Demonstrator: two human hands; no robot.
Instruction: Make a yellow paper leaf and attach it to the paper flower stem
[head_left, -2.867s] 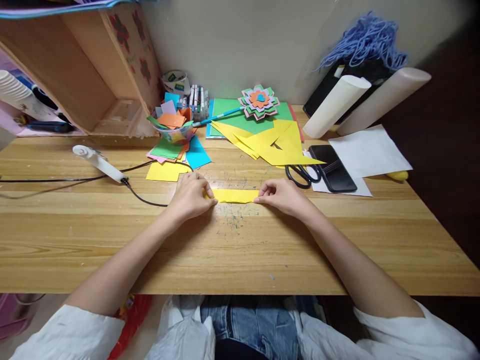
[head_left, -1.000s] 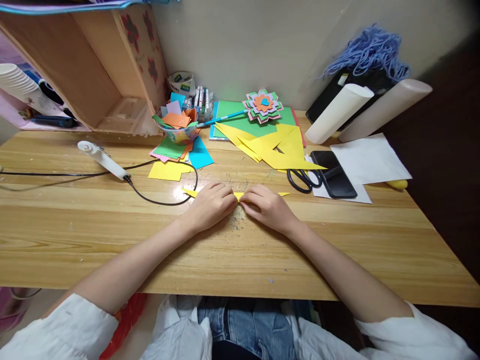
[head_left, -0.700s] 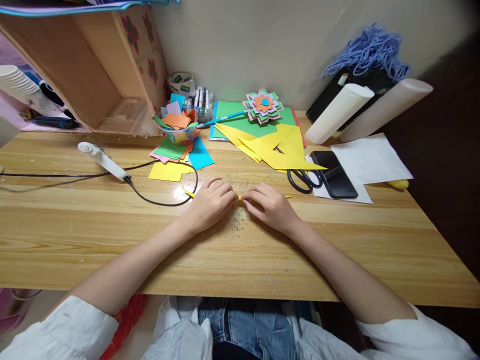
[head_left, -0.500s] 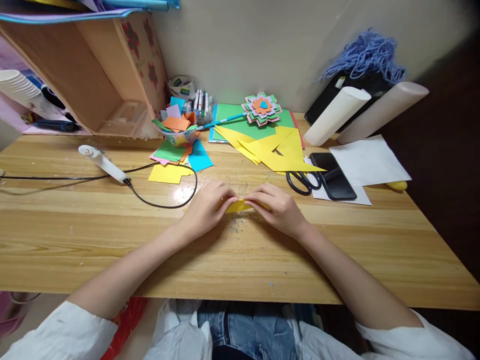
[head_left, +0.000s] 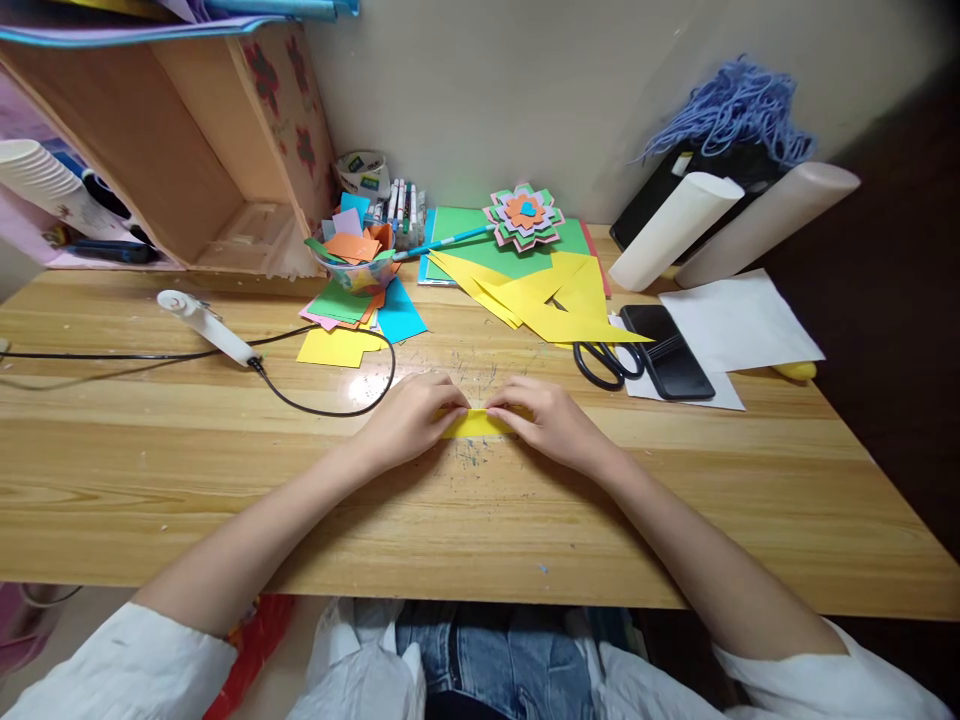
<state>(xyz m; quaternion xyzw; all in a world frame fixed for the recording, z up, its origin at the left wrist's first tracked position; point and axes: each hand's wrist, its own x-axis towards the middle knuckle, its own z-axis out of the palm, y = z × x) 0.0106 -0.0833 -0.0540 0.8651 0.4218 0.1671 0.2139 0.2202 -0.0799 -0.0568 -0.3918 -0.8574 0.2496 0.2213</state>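
Observation:
A narrow piece of yellow paper [head_left: 478,423] lies low over the middle of the table, its far edge pinched between both hands. My left hand [head_left: 415,418] has thumb and fingers closed on its left part; my right hand [head_left: 549,420] grips the right part the same way. Both ends of the paper are partly hidden behind the fingers. Small dark specks are scattered on the wood around it. Beyond my right hand lie black-handled scissors [head_left: 602,366], their blades covered by yellow paper sheets [head_left: 555,298].
A glue gun [head_left: 206,328] with a looping black cable rests at left. Behind it stands a cup of paper scraps [head_left: 352,268], near a layered paper flower [head_left: 523,217]. A phone [head_left: 667,350], white paper [head_left: 739,325] and white rolls [head_left: 675,232] occupy the right side.
Both hands have moved slightly toward me with the yellow paper. It now appears flatter, and more of its face shows between the fingers.

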